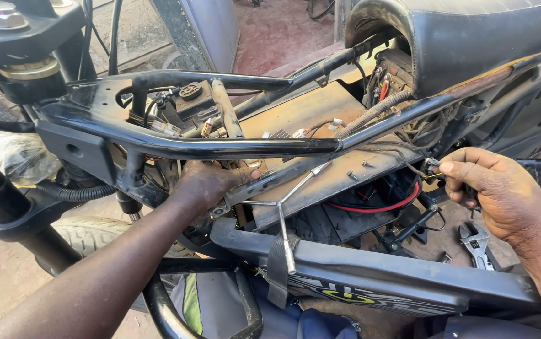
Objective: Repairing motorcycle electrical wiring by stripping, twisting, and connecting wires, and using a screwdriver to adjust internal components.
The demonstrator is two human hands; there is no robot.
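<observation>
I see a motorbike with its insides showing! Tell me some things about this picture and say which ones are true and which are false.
1. The left hand reaches in under the black frame tube. True.
2. The right hand holds a hammer. False: it pinches thin wires between its fingertips.
3. A silver T-shaped wrench rests between the two hands. True.
4. The adjustable spanner is in the left hand. False: it lies on the ground below the right hand.
5. A red cable curves inside the bike. True.
6. The seat is bright yellow. False: it is black.
</observation>
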